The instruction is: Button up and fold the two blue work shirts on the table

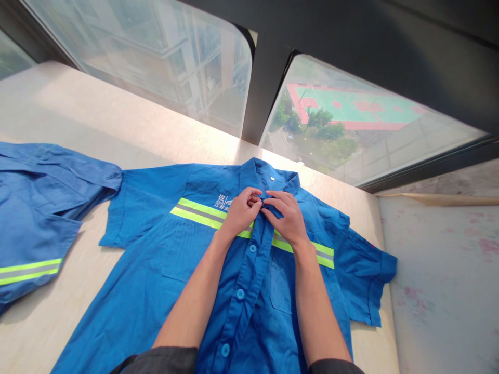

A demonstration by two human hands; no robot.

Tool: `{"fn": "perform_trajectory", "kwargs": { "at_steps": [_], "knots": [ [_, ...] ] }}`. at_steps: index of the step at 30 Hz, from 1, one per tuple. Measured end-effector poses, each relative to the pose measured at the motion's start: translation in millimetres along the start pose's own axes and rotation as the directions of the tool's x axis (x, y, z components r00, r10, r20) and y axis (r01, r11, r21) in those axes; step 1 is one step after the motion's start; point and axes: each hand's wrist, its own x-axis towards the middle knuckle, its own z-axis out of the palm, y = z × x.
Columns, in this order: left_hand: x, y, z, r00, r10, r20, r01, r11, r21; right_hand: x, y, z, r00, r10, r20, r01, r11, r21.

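Observation:
A blue short-sleeved work shirt [156, 259] with a yellow-and-grey reflective chest stripe lies flat, front up, on a pale sill, its collar toward the window. Blue buttons run down its closed placket. My left hand [241, 210] and my right hand [286, 215] meet at the top of the placket just below the collar. Both pinch the fabric there, fingertips pressed together around the uppermost button, which the fingers hide.
A second blue garment [35, 208] with a reflective stripe lies at the left edge of the sill [97, 124]. Large windows [156, 57] stand right behind the shirt. A lower patterned surface [440, 280] lies to the right, past the sill's edge.

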Motion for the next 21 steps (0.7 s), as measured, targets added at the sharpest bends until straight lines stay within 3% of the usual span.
{"fn": "perform_trajectory", "kwargs": {
  "at_steps": [4, 7, 10, 12, 14, 17, 21],
  "knots": [
    [-1, -3, 2.8, 0.975, 0.211, -0.068, -0.166, 0.897, 0.41, -1, 1, 0, 0.994, 0.052, -0.094, -0.043, 0.995, 0.092],
    [-2, -4, 2.8, 0.956, 0.279, -0.09, -0.182, 0.805, 0.565, -4, 4, -4, 0.967, 0.151, -0.205, -0.134, 0.987, 0.093],
    [-1, -5, 2.2, 0.953, 0.283, -0.107, -0.168, 0.789, 0.59, -7, 10, -5, 0.972, 0.205, -0.115, -0.194, 0.976, 0.1],
    [0, -4, 1.7, 0.954, 0.282, -0.106, -0.174, 0.805, 0.568, -9, 13, -3, 0.987, 0.158, 0.036, -0.161, 0.982, 0.1],
    [1, -2, 1.3, 0.952, 0.278, -0.13, -0.173, 0.836, 0.521, -10, 16, 2, 0.988, 0.11, 0.11, -0.117, 0.991, 0.062],
    [2, 0, 1.2, 0.947, 0.285, -0.145, -0.188, 0.864, 0.466, -12, 19, 11, 0.99, 0.128, 0.066, -0.125, 0.991, -0.052],
    [1, -3, 2.8, 0.949, 0.315, -0.034, -0.242, 0.79, 0.564, -14, 24, 17, 0.988, 0.155, 0.026, -0.15, 0.979, -0.14]
  ]
}}
